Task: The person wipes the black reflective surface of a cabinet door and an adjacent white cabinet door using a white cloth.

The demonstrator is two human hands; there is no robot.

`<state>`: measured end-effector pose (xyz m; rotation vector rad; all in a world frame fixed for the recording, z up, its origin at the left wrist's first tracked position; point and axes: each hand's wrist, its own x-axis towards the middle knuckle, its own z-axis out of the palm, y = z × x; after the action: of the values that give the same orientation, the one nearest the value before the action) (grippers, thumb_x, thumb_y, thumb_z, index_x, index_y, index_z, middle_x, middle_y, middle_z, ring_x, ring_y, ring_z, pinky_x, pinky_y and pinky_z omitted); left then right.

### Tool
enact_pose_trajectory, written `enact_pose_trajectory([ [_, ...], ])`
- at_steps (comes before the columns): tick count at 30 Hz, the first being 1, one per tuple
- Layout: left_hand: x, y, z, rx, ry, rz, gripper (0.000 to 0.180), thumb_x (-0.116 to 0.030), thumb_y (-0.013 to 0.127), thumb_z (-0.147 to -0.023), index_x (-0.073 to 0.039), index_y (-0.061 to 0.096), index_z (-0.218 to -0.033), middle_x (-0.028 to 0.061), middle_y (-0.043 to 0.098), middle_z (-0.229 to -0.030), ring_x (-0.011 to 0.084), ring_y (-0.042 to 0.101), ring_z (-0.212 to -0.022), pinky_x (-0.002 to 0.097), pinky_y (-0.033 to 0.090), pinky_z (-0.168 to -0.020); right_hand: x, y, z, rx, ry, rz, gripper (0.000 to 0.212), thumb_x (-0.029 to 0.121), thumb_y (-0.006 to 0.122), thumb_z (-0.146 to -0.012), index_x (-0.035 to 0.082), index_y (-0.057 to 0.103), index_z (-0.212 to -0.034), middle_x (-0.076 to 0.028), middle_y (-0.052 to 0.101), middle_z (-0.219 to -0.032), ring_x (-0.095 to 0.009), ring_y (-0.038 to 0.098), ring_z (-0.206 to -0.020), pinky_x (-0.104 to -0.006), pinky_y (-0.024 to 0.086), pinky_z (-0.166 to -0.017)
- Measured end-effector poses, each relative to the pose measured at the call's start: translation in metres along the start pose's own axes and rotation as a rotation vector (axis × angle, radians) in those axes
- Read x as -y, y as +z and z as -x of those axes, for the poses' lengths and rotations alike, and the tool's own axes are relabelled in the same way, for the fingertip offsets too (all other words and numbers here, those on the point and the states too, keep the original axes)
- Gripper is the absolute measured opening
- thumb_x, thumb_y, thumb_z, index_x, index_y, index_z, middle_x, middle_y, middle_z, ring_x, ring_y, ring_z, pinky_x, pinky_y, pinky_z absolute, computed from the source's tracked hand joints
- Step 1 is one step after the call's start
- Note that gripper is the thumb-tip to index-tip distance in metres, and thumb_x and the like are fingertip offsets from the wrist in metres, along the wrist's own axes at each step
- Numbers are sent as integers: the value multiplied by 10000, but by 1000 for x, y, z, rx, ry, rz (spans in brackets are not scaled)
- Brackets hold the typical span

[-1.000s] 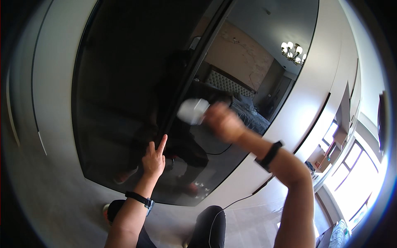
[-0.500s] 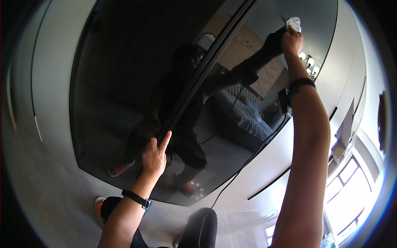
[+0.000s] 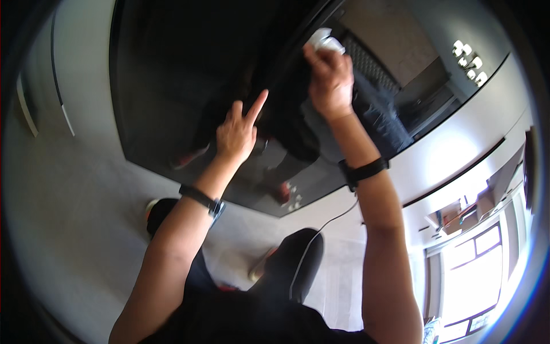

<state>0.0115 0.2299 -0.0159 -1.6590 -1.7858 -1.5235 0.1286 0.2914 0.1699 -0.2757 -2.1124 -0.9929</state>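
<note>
My right hand (image 3: 332,86) grips a crumpled white cloth (image 3: 325,41), its fingers bent around the lower edge so that the cloth sticks out above them. The cloth is at the tall, glossy black panel (image 3: 166,86), close to the dark strip (image 3: 314,28) that runs slantwise along it. My left hand (image 3: 236,137) is released, lower and to the left in front of the same panel, index finger stretched straight and other fingers partly bent; I cannot tell whether its fingertip touches the surface.
</note>
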Motion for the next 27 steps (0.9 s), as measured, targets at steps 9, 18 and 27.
enact_pose_trajectory([
  [9, 5, 0, 6, 38, 114, 156, 886, -47, 605, -678, -328, 230, -1431, 126, 468, -973, 315, 575, -814, 405, 533, -647, 151, 58, 256, 965, 410, -393, 250, 177, 548, -802, 81, 604, -1027, -83, 570, -1024, -274, 573, -914, -378, 495, -778],
  [18, 0, -3, 11, -46, 46, 175, 875, 27, 558, -652, -247, 273, -1433, 103, 434, -980, 272, 531, -792, 358, 504, -685, 7, -38, 39, -292, 284, -65, 419, -87, 568, -709, 113, 652, -1067, -117, 589, -912, -283, 576, -837, -360, 494, -717],
  [27, 8, -4, 6, -66, 58, 483, 761, 82, 485, -644, -168, 405, -1359, 114, 519, -1036, 238, 543, -886, 325, 485, -759, 135, 79, 165, 209, 392, -172, 199, 100, 583, -729, 93, 634, -921, -77, 577, -903, -261, 577, -821, -355, 505, -669],
])
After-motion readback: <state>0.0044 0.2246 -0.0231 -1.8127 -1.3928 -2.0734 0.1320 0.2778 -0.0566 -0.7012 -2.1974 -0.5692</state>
